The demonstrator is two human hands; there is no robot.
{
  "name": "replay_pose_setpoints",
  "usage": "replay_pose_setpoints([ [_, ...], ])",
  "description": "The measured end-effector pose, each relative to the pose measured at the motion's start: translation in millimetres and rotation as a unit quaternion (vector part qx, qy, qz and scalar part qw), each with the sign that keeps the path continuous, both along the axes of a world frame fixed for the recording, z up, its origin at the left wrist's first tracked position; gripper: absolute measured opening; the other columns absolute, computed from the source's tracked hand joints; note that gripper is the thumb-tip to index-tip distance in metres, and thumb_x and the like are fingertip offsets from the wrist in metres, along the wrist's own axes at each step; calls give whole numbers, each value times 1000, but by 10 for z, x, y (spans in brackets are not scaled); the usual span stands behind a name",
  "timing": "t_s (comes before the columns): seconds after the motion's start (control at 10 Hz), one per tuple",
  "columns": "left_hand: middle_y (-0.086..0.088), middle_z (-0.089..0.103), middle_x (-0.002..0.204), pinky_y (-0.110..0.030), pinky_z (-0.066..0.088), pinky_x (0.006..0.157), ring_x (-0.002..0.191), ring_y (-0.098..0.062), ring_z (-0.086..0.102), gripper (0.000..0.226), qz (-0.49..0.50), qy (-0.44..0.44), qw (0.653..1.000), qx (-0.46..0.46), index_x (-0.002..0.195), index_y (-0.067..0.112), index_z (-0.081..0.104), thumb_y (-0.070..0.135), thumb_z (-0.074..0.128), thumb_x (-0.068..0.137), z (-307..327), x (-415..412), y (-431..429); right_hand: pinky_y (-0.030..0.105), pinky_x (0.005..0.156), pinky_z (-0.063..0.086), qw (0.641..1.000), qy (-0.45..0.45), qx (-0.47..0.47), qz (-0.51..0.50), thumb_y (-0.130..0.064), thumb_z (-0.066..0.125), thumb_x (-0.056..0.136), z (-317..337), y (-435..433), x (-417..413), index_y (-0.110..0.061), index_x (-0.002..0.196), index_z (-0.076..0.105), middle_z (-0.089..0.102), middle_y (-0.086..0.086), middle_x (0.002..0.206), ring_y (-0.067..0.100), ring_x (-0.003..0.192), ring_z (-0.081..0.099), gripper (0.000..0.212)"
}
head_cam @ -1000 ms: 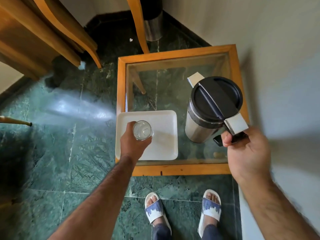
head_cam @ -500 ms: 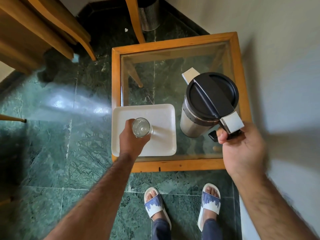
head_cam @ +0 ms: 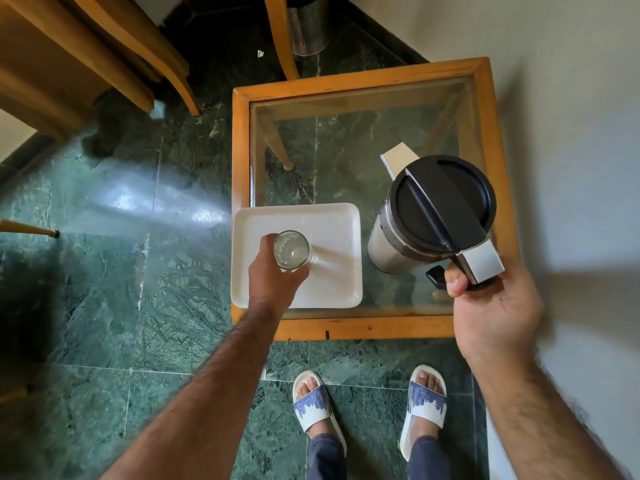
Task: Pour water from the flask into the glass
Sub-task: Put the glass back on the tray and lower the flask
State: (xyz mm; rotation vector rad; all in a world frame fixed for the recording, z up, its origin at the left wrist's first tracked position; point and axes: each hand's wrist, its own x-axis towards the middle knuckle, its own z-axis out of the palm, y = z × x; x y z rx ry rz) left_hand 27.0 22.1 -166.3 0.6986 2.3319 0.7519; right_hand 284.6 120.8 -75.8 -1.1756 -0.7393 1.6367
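Below the camera lies a green marble floor (head_cam: 104,289), and on it stands one square glass-topped table (head_cam: 360,328) with a wooden frame. On the glass sit one white tray (head_cam: 332,289) at the near left corner and, to its right, one steel flask (head_cam: 433,216) with a black lid. The flask stands nearly upright, long axis vertical, its spout pointing away and to the left, its handle toward the person. The right hand (head_cam: 495,306) is closed around that handle, thumb pressed on its side; the fingers are hidden beneath. One clear glass (head_cam: 291,250) is over the tray, mouth up, gripped from its near side by the left hand (head_cam: 273,277); whether its base touches the tray cannot be told. Two feet in sandals (head_cam: 313,400) show at the bottom edge. One metal bin (head_cam: 308,26) is cut off at the top.
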Motion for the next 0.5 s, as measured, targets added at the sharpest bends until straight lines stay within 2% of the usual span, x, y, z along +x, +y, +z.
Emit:
replay_pose_setpoints([
  [0.1, 22, 60, 91, -4, 38, 54, 80, 6, 56, 61, -12, -3, 1000, -10, 120, 32, 48, 30, 89, 74, 17, 3, -10, 25, 58, 43, 1000, -3, 1, -4, -13, 35, 88, -67, -98, 8, -23, 57, 75, 58, -7, 48, 14, 51, 51, 52],
  [0.2, 9, 63, 101, -11, 38, 57, 85, -15, 63, 67, -26, -3, 999, -25, 128, 29, 46, 33, 88, 76, 22, -6, -5, 27, 56, 42, 1000, 0, 2, 3, -15, 38, 88, -96, -167, 7, -18, 60, 73, 57, -3, 49, 18, 51, 49, 45],
  [0.3, -4, 63, 132, -22, 50, 86, 123, -30, 61, 100, -50, -23, 997, -47, 151, 25, 34, 26, 93, 72, 80, -24, -18, 27, 56, 44, 1000, -16, 20, 13, -20, 41, 91, -104, -163, 2, -16, 67, 72, 60, -1, 56, 20, 57, 51, 39],
  [0.4, -6, 24, 169, -31, 25, 121, 153, -24, 27, 134, -100, -19, 994, -43, 165, 16, 4, 17, 94, 67, 237, -58, -135, 30, 63, 49, 999, -30, 19, -26, -36, 47, 98, -56, -164, 28, -21, 78, 73, 68, -1, 71, 19, 72, 60, 36],
  [0.5, -10, 16, 172, -52, 21, 126, 157, -25, 16, 116, -133, 56, 989, 14, 165, 12, 5, 40, 72, 75, 611, -82, -291, 51, 93, 52, 977, -183, 73, -77, -57, 44, 102, 124, -63, 125, -12, 115, 68, 72, 12, 113, 25, 103, 64, 53],
])
